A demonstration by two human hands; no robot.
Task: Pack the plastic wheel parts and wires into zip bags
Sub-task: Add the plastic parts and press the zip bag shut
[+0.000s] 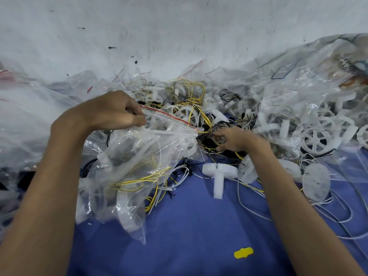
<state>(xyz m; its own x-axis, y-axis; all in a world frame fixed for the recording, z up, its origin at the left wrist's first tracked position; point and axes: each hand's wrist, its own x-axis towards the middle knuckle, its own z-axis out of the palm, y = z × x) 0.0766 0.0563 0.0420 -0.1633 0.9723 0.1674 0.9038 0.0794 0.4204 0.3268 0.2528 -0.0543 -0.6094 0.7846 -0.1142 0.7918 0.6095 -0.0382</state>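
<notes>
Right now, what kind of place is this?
Probably a packing bench in a workshop or small factory: a heap of white plastic wheel parts, tangled wires, and a left hand pinching open a zip bag partly filled with them.

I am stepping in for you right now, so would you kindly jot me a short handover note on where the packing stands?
Left hand pinches the red-striped mouth of the zip bag, holding it open.
Right hand reaches into the wire tangle beside the bag mouth; whether it grips anything is unclear.
Done: the bag already holds white parts and yellow wires.
Left: many wheels, a T-shaped part and wires lie loose on the blue cloth; the bag is unsealed.
</notes>
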